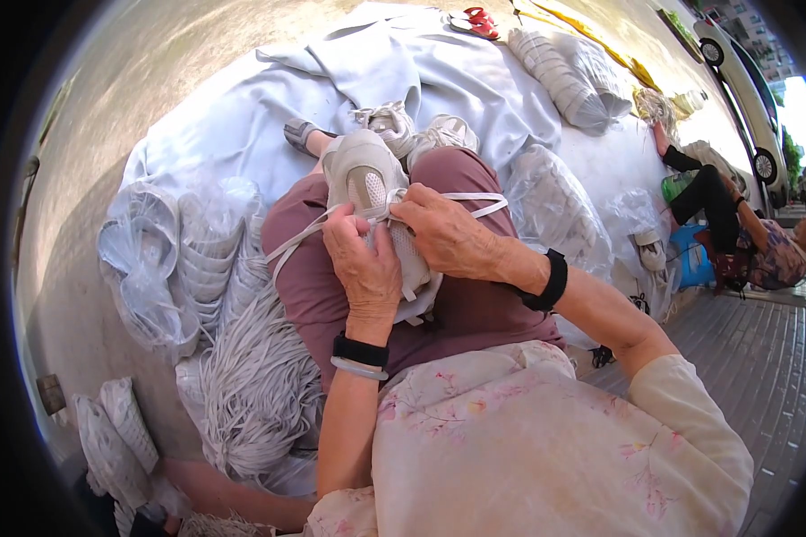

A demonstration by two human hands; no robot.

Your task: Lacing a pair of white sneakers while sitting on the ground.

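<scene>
Partly hidden shoe [364,175] under fingers [354,234]

To the left of my grip lies a heap of loose white laces [258,394], with bagged stacks of white shoe parts [166,259] beyond it. Just past my grip, two more white sneakers [416,132] rest on a pale sheet [403,63]. Farther off, red sandals [475,22]. Well to the right, another person [743,233] sits beside a blue stool [690,255]; a white car [748,98] stands behind.
</scene>
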